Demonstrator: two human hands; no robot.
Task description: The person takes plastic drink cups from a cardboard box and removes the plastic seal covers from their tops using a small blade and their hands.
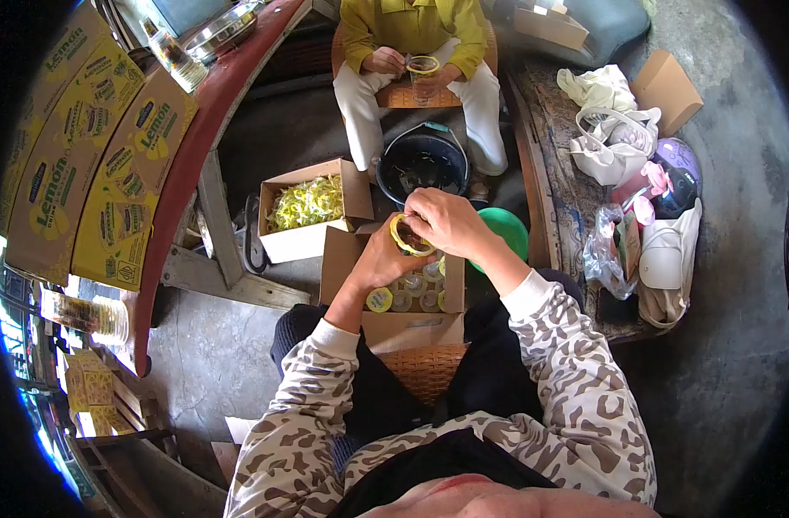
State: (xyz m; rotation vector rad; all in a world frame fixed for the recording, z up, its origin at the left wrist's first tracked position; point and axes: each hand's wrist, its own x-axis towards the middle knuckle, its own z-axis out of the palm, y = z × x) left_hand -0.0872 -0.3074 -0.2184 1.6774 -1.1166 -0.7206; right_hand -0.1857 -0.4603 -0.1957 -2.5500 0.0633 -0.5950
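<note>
Two hands are together at one cup in the head view, the only view I have. I record the left hand (378,260) clamped around the cup (398,229), and the right hand (454,223) bent over its yellow rim; what lies between the right fingertips I cannot tell. The cup is held above the far part of the open box (403,332), where lidded tubs (402,299) stand, and just short of the bucket (382,167). Risks, in my judgement: a hard push by the right hand, or too loose a left grip, could tip the cup or drop it onto the tubs; too tight a squeeze could buckle its wall. A sideways slip could send it toward the green basin (517,231). The carton (301,248) of yellow strips (308,204) stands near the left wrist; a swung elbow is a lesser concern.
</note>
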